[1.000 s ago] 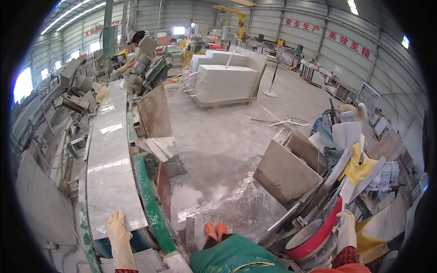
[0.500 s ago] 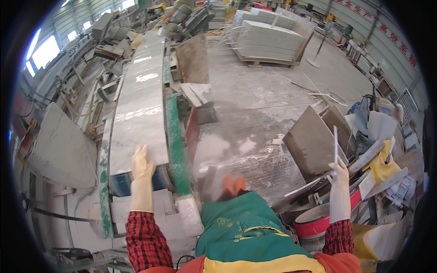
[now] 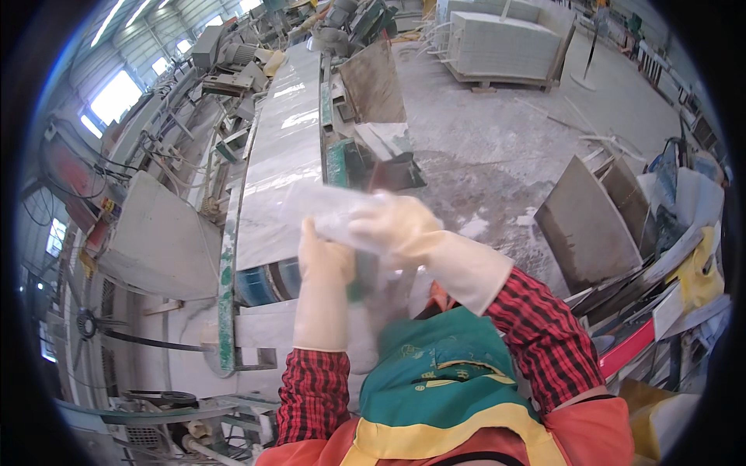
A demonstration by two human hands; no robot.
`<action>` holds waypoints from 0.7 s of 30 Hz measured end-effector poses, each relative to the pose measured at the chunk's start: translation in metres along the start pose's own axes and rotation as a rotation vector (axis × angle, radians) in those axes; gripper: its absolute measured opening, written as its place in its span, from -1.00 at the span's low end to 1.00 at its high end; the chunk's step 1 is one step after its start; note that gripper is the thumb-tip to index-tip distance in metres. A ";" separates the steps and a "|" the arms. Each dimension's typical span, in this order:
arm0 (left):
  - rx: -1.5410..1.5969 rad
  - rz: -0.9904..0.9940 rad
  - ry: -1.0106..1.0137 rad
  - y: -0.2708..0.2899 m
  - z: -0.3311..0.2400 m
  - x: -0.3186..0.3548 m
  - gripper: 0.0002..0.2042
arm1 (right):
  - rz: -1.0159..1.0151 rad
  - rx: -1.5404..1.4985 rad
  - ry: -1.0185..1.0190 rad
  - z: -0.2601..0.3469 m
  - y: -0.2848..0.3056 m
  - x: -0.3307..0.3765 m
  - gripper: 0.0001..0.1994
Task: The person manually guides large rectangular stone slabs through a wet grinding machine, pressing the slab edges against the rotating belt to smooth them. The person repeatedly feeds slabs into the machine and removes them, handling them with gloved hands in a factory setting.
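Both my hands, in cream rubber gloves, are raised together over the near end of a roller conveyor. Between them is a pale flat piece [image 3: 330,208], tilted and smeared by motion; its material is hard to tell. My right hand [image 3: 400,229] is closed round its right end. At its lower left edge, my left hand [image 3: 322,256] grips with the thumb up. Beneath and beyond lie glossy white stone slabs [image 3: 284,163] in a row along the conveyor. Blue rollers [image 3: 260,284] show at the near end of the slabs.
Green conveyor rails [image 3: 227,311] flank the slabs. A large pale slab [image 3: 159,237] leans at the left. Brown boards [image 3: 588,225] lean at the right beside scrap and a red-rimmed thing [image 3: 628,349]. Stacked white slabs [image 3: 505,46] stand on a pallet at the back.
My right hand has swung in from the far right with the pale piece. My left hand has left the slab surface and met it. The view has shifted left.
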State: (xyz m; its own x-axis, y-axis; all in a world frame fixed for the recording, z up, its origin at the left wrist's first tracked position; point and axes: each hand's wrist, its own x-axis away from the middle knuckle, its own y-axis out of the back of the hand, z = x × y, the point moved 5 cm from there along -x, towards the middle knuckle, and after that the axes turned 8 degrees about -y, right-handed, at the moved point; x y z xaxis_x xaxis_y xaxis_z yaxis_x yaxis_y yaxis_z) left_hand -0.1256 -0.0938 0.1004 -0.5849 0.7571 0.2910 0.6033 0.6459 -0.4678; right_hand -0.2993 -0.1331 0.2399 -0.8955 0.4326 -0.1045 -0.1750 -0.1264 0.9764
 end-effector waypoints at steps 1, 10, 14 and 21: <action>-0.081 -0.118 0.001 0.021 0.000 -0.012 -0.49 | -0.035 0.022 0.050 0.008 -0.009 -0.005 -0.44; -1.506 -0.426 0.256 0.184 -0.060 -0.018 -0.52 | -0.290 -0.128 -0.306 -0.092 -0.038 0.071 -0.44; -2.009 -0.227 0.571 0.190 -0.065 -0.001 -0.53 | -0.272 -0.122 -0.730 -0.201 -0.068 0.229 -0.51; -2.392 0.147 0.800 0.178 -0.044 0.004 -0.53 | -0.398 0.208 -1.335 -0.226 -0.051 0.540 -0.55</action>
State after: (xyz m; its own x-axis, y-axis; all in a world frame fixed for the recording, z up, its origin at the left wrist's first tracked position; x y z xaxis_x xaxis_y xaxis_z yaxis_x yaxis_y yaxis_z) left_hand 0.0034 0.0286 0.0552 -0.6300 0.3125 0.7109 0.2329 -0.7973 0.5569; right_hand -0.8669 -0.0950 0.0909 0.2764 0.9317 -0.2358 -0.1531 0.2849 0.9463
